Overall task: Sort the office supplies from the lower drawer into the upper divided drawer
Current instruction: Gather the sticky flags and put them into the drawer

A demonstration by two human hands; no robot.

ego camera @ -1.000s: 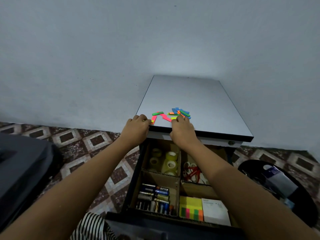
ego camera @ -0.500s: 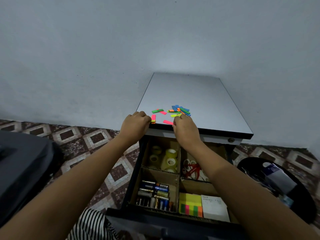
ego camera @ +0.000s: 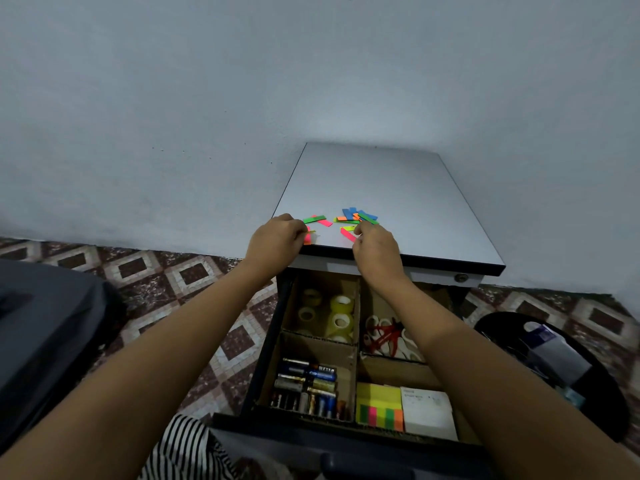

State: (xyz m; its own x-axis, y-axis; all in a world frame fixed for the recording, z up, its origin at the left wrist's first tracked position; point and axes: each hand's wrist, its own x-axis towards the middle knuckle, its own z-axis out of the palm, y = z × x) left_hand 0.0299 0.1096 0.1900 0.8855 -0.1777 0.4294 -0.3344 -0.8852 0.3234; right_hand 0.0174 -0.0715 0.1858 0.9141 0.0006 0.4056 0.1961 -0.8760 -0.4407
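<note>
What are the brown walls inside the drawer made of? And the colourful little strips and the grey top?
The brown walls look like cardboard: dull brown, rough cut edges. The colourful strips seem thin neon paper or film, lying flat. The grey top looks like smooth matte laminate with a dark edge band.

Both bare forearms point(ego camera: 180, 348) stretched forward side by side; the left hand point(ego camera: 277, 237) and right hand point(ego camera: 377, 249) lay knuckles-up, apart, fingers curled under, any grip hidden.
</note>
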